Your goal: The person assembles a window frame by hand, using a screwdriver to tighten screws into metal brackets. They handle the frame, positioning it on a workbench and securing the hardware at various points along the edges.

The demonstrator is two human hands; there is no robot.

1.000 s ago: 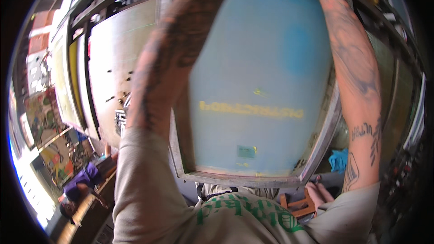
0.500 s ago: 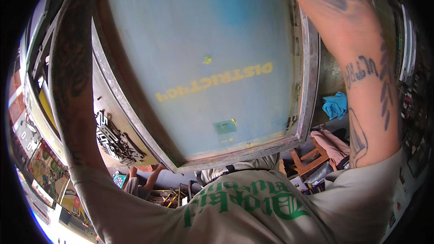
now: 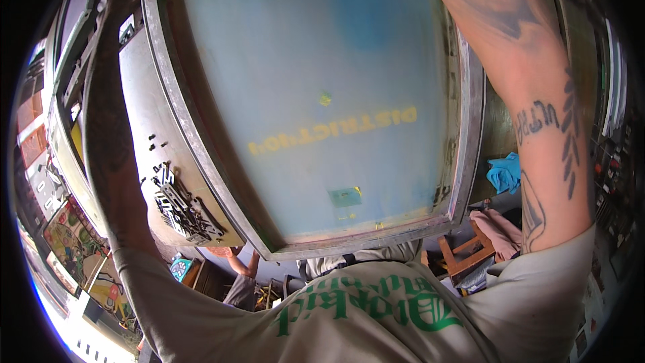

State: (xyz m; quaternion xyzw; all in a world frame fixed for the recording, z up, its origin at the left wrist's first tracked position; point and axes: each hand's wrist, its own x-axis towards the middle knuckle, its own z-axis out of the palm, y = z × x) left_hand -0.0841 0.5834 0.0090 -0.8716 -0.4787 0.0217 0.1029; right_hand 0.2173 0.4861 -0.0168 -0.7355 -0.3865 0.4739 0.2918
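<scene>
Both hands lie beyond the upper edge of view; their opening and hold cannot be told. The left arm extends upward in shadow; the right arm slants inward across one screen-printing frame, which sits between the arms, before the torso. Its mesh bears one yellow lettering line. One blue cloth lies at right.

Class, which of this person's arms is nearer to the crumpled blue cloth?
Right. In view, the right arm passes just right of the blue cloth; the left arm is well left, beyond the framed screen.
</scene>
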